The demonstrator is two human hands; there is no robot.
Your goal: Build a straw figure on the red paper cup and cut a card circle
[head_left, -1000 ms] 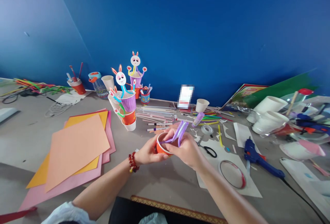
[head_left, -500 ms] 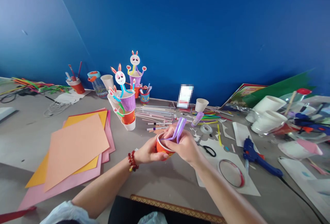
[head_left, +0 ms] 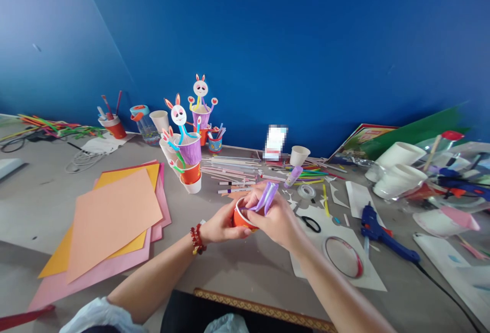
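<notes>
Over the front of the table, my left hand (head_left: pixel 218 226) is closed round a small red paper cup (head_left: pixel 242 219) with a white rim, tilted so its mouth faces right and up. Purple bent straws (head_left: pixel 269 196) lie along my right hand (head_left: pixel 281 223), one end reaching into the cup. My right fingers are pinched on them at the cup's mouth, partly inside; the fingertips are hidden. Behind to the left stands a rabbit figure (head_left: pixel 178 115) on stacked purple and red cups, with a second rabbit figure (head_left: pixel 200 88) farther back.
Stacked coloured paper (head_left: pixel 115 220) lies left. To the right are a blue glue gun (head_left: pixel 386 236) with its cord, a tape roll (head_left: pixel 360 266), black-handled scissors (head_left: pixel 311 224) and white cups (head_left: pixel 398 180). Straws (head_left: pixel 229 169) and a purple glue stick (head_left: pixel 293 176) lie behind my hands.
The purple straws have tipped lower and to the right, with my right hand shifting slightly right. My left hand stays round the cup, nearly unmoved.
</notes>
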